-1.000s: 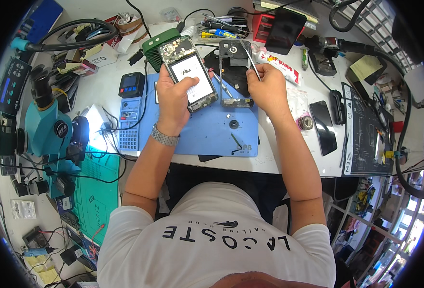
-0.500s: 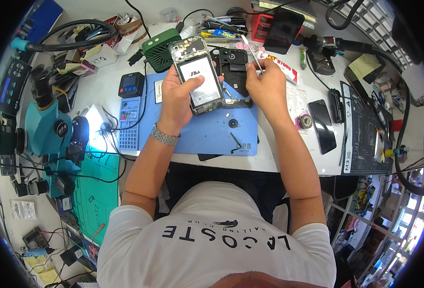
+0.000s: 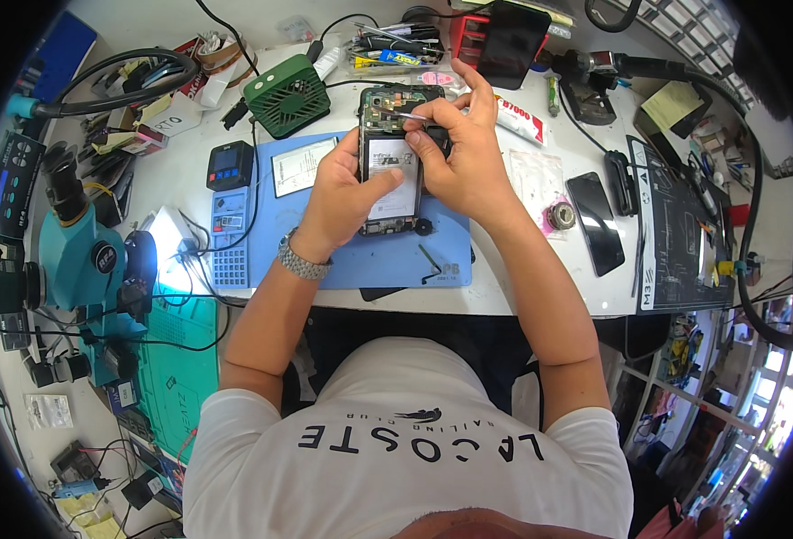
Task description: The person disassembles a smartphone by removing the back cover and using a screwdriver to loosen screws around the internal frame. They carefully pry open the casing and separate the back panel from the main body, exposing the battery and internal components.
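An opened smartphone lies in my left hand, tilted over the blue mat, its back cover off. The pale battery fills its middle, and the green circuit board shows at its top end. My left thumb presses on the battery while the fingers support the phone's left side and underside. My right hand pinches a slim, silvery tool between thumb and fingers. The tool's tip lies over the circuit board, but whether it touches I cannot tell. Most of the tool is hidden by my fingers.
Below the phone lies a blue work mat with a small black bent strip. A green fan stands behind, a teal microscope at left. A dark phone and glue tube lie at right.
My right hand has moved left onto the phone's top end, and its tool now points left over the board. The phone has shifted right and slightly nearer within the picture.
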A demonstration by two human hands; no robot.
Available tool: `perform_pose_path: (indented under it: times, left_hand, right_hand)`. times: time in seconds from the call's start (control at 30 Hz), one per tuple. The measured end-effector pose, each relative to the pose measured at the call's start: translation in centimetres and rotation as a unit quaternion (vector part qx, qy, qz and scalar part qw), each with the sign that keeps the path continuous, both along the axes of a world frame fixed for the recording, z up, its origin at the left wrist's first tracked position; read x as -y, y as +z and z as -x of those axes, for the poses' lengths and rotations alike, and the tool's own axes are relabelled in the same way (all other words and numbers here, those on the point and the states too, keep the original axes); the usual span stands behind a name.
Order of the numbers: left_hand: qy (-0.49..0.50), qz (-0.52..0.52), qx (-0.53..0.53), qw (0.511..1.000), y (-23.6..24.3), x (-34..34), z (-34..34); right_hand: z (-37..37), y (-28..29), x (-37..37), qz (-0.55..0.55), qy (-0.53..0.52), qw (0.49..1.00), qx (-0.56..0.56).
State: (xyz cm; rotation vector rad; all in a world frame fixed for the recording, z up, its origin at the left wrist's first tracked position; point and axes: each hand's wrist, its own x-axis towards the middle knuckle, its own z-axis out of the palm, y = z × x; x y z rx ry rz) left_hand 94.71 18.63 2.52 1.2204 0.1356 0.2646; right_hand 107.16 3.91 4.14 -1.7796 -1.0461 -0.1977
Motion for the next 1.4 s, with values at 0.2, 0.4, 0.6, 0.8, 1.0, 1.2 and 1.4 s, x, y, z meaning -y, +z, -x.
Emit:
perform_pose_path:
  times: [0.2, 0.4, 0.6, 0.8, 1.0, 1.2, 1.4]
  left_hand:
    - [-0.020, -0.039, 0.010, 0.999, -0.1, -0.1, 0.0]
    - [-0.025, -0.062, 0.023, 0.998, -0.3, 0.1, 0.2]
    - [-0.032, -0.059, 0.015, 0.998, -0.3, 0.0, 0.1]
    - [0.014, 0.022, 0.017, 1.000, 0.4, 0.2, -0.1]
    - [0.065, 0.089, 0.018, 0.994, 1.3, -0.9, -0.3]
    - [0.095, 0.090, 0.040, 0.991, 1.5, -0.9, -0.3]
    - [0.092, 0.080, 0.050, 0.991, 1.7, -0.8, -0.5]
  right_hand:
    - [0.4, 0.4, 0.1, 0.033, -0.016, 0.999, 0.007]
    - [0.5, 0.1, 0.0, 0.046, 0.002, 0.999, -0.029]
    - [0.6, -0.3, -0.3, 0.052, -0.009, 0.998, -0.014]
    - [0.5, -0.5, -0.4, -0.058, -0.024, 0.997, -0.039]
    - [0.6, 0.8, -0.1, -0.122, -0.053, 0.990, -0.042]
    - [2.3, 0.2, -1.1, -0.296, 0.064, 0.929, -0.212]
    - [2.6, -0.7, -1.6, -0.305, 0.059, 0.934, -0.176]
